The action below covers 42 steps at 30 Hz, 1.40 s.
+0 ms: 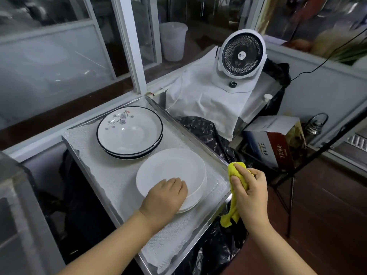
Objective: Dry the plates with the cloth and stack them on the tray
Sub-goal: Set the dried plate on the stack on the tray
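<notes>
left hand (165, 192) on white plates (170, 171), right hand (249, 188) gripping cloth (233, 197)

left hand (165, 193) flat, right hand (250, 190) — fingers curled

Bare forearms — no sleeves; ringless hands (164, 195)

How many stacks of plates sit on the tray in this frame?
2. A black-rimmed floral stack at the far end of the tray, and a plain white stack nearer, under the left hand. Plates per stack cannot be told exactly.
</notes>
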Tool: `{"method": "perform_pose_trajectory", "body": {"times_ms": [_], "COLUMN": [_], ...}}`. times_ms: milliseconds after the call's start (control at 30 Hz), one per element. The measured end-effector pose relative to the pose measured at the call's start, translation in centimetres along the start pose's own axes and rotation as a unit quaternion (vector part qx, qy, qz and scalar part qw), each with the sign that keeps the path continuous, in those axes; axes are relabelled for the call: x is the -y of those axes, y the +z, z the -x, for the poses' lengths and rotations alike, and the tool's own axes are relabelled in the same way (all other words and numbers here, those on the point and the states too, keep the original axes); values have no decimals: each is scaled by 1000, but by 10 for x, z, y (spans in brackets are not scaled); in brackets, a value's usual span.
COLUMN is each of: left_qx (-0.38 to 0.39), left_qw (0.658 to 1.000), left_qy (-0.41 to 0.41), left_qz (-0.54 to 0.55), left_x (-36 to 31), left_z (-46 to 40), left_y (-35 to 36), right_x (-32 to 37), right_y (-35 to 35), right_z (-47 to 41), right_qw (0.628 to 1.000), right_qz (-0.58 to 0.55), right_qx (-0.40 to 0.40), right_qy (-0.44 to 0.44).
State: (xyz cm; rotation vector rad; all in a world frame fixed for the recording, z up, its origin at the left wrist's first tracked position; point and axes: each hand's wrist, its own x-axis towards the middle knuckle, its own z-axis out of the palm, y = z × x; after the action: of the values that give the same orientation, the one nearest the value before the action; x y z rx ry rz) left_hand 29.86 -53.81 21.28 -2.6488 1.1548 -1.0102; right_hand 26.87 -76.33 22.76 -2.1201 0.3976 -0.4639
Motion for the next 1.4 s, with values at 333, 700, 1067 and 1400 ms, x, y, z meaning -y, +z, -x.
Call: {"method": "perform_pose_trajectory", "body": {"times_ms": [333, 700, 1067, 1400], "left_qx": [96, 127, 120, 132], "left_qw": [994, 982, 952, 845], "left_qy": [-32, -101, -228, -514], "left_qz": [33, 101, 164, 59], "left_x": [-20, -25, 1, 83], "left_z": [12, 6, 25, 163], "left_y": [30, 36, -27, -159], "right_x": [-16, -23, 42, 187], "right_y": [11, 14, 36, 134], "right_z": [4, 4, 6, 78], "right_qw": [1000, 1000, 996, 938], "right_qz": [8, 7, -18, -121], "right_qx": [8, 10, 54, 226], "right_qy": [17, 24, -68, -233]}}
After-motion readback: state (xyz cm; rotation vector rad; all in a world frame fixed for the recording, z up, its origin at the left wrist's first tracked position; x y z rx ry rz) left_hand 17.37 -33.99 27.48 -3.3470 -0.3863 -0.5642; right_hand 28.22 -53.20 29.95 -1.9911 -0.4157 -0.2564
